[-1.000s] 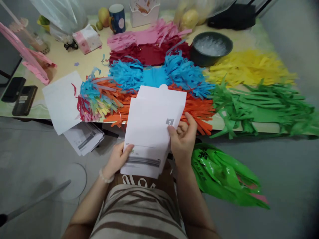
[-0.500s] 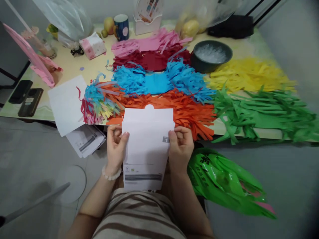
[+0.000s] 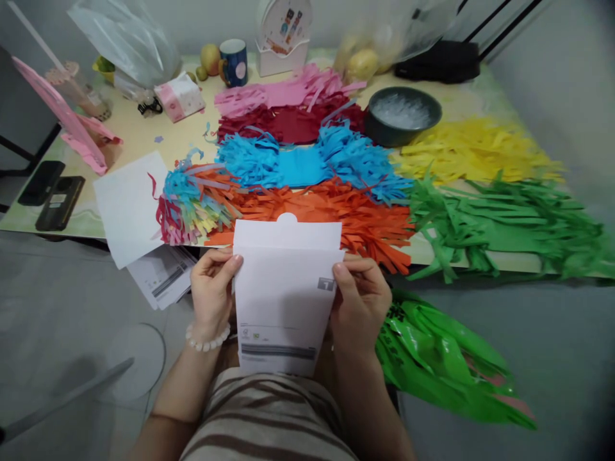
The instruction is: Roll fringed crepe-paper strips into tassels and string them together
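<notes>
A white envelope-like paper packet (image 3: 283, 291) is held up in front of my striped shirt. At its top is a raised flap with a small rounded tab, and its face bears a grey "1" and printed bars near the bottom. My left hand (image 3: 211, 288), with a beaded bracelet at the wrist, pinches the upper left edge between thumb and curled fingers. On the opposite edge, beside the "1", my right hand (image 3: 362, 298) grips in the same way. Just beyond the flap lies orange fringed paper (image 3: 307, 205) on the table.
Blue (image 3: 302, 166), dark red, pink, yellow (image 3: 480, 150) and green (image 3: 509, 224) fringed paper covers much of the table. A dark bowl (image 3: 404, 134) stands behind. Left are white sheets (image 3: 129, 208) and two phones (image 3: 60, 203). A green plastic bag (image 3: 446, 358) hangs lower right.
My hands have drawn slightly apart and down, and the packet's top looks wider. The flap's fold shows more clearly. The view has shifted a little.
</notes>
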The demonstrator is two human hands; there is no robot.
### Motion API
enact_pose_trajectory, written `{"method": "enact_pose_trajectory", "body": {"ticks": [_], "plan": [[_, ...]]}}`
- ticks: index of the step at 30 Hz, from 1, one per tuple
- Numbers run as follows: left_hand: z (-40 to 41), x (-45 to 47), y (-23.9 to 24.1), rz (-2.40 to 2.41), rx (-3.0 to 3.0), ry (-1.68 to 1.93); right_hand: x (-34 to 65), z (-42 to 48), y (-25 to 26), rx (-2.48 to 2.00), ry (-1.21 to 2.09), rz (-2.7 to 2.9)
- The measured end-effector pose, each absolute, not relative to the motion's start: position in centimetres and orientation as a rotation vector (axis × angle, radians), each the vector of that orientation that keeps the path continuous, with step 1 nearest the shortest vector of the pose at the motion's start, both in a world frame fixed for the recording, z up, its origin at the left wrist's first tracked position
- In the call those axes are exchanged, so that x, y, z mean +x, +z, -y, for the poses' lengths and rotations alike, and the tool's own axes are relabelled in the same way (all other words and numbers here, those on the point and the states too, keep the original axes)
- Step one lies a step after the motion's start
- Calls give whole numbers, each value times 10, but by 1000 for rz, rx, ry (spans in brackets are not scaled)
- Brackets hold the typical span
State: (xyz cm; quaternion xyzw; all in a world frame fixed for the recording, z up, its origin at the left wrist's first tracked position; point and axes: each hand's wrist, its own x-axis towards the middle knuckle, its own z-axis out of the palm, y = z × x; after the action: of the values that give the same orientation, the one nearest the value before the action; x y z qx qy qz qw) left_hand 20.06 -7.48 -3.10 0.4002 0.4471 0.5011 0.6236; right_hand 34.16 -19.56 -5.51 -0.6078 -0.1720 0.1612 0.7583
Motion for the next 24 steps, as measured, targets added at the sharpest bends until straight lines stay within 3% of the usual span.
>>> {"method": "enact_pose_trajectory", "body": {"ticks": [24], "plan": [[67,187,-32,-1078,1024,1002,354,211,-54,-1429,410,437]]}}
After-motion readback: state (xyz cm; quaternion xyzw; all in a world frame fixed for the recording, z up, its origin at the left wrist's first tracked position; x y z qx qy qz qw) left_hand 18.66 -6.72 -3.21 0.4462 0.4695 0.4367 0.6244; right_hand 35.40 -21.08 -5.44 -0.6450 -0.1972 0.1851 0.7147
